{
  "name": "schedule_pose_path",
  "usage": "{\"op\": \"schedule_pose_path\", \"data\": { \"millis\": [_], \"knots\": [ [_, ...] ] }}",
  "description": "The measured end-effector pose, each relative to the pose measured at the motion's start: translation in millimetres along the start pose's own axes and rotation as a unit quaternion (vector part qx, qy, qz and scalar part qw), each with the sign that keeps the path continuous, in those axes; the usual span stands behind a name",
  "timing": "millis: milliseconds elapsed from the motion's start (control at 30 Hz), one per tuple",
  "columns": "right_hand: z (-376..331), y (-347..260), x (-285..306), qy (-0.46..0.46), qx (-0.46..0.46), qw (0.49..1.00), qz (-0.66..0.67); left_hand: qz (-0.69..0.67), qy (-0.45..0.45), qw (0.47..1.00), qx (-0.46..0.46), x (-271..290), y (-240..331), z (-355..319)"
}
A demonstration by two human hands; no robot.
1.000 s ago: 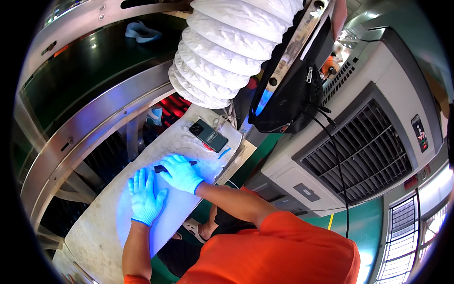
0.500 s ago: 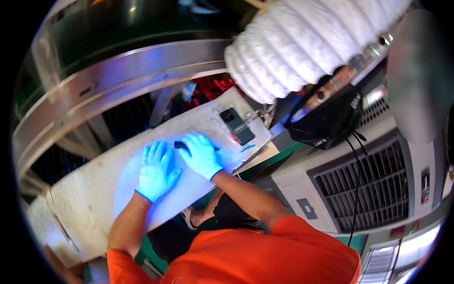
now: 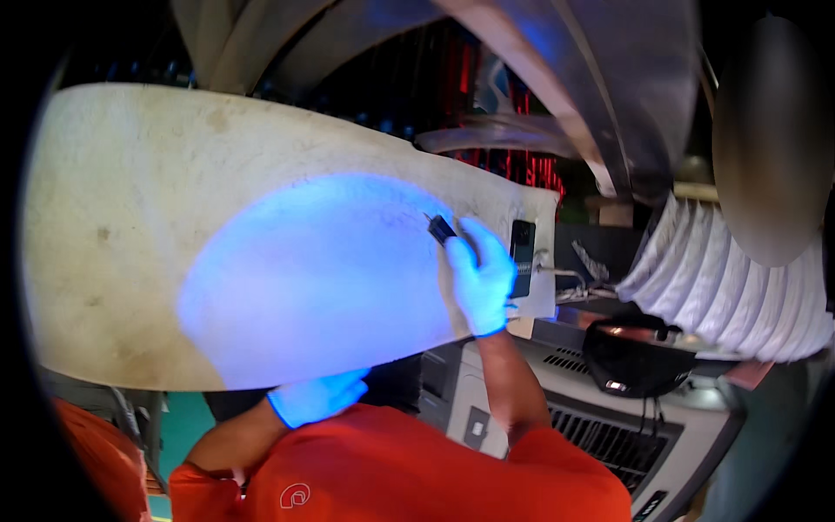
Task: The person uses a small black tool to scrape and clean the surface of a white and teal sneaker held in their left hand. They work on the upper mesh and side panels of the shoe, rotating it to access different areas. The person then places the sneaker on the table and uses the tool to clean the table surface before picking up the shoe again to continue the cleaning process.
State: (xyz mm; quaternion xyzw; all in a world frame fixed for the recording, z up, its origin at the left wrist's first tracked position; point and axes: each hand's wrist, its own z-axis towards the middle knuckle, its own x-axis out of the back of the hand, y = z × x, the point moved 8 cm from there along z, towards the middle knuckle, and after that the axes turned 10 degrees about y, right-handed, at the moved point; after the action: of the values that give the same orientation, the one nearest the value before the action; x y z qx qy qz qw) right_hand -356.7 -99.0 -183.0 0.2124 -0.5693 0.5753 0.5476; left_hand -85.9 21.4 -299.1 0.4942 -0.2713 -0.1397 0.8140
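My right hand (image 3: 480, 277), in a pale knit glove lit blue, is closed round a small black-handled tool with a thin pointed tip (image 3: 441, 229). Its tip points to the far left, just over the worktop. The exact kind of tool does not show. My left hand (image 3: 320, 398), gloved the same way, is low at the near edge of the pale worktop (image 3: 139, 261), close to my body. Its fingers are smeared, and whether they hold anything is unclear. A dark phone (image 3: 522, 252) lies just right of my right hand.
A curved metal guard (image 3: 565, 87) rises beyond the worktop, with red parts behind it. At the right are a white ribbed duct (image 3: 731, 278), a black bag (image 3: 639, 357) and a grey vented unit (image 3: 600, 444). Another person's orange sleeve (image 3: 96, 452) shows at the lower left.
Both hands lay flat on the worktop; now my left hand has drawn back to its near edge. My right hand has lifted the black-handled tool. The view has turned.
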Motion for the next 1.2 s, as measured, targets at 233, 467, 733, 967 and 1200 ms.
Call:
{"op": "schedule_pose_path", "data": {
  "millis": [233,467,733,967,1200],
  "knots": [
    [184,127,80,0.112,0.017,0.979,-0.167,-0.165,-0.055,0.927,0.331,-5,-81,-28],
    [311,227,88,-0.005,-0.012,0.883,-0.469,-0.177,-0.023,0.927,0.329,0,-93,-35],
    [345,266,83,-0.064,-0.022,0.838,-0.542,-0.176,0.007,0.928,0.327,-1,-94,-36],
    [345,315,99,-0.046,0.020,0.848,-0.528,-0.137,0.029,0.938,0.316,8,-90,-37],
    [198,149,56,0.091,-0.032,0.991,-0.097,-0.046,0.030,0.955,0.290,9,-81,-32]
  ]
}}
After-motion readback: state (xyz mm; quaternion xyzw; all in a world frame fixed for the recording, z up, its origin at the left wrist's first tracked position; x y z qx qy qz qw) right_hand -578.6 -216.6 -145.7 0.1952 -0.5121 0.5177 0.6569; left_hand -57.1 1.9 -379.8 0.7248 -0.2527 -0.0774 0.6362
